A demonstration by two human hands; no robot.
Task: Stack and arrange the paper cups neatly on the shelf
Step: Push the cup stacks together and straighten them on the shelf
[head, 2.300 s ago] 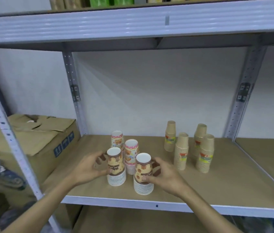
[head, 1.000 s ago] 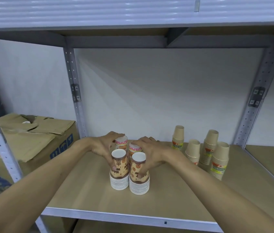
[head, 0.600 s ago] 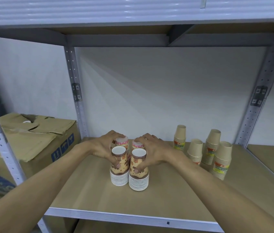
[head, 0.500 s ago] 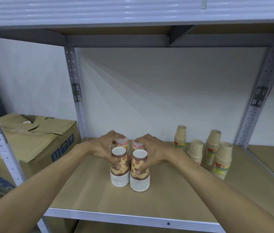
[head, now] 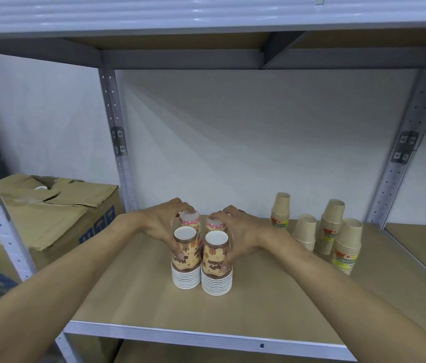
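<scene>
— Item one: where are the printed cups sitting?

— Four upside-down stacks are standing in a tight square on the shelf, toward its left half and well back from the front edge. The two front stacks, the front left brown stack and the front right brown stack, are touching side by side. Behind them the back left pink stack and the back right pink stack are showing only their tops.

— Item two: your hands?

— My left hand is cupping the left pair, thumb pressing on the front left brown stack, fingers curling over the back left pink stack. My right hand is mirroring it, thumb lying against the front right brown stack, fingers arching over the back right pink stack. Both are wrapping the stacks from outside, not clenching into fists.

— Item three: other stock?

— Four plain tan stacks are standing near the back right corner, well apart from my hands. A cardboard box is sitting off the shelf's left end.
</scene>
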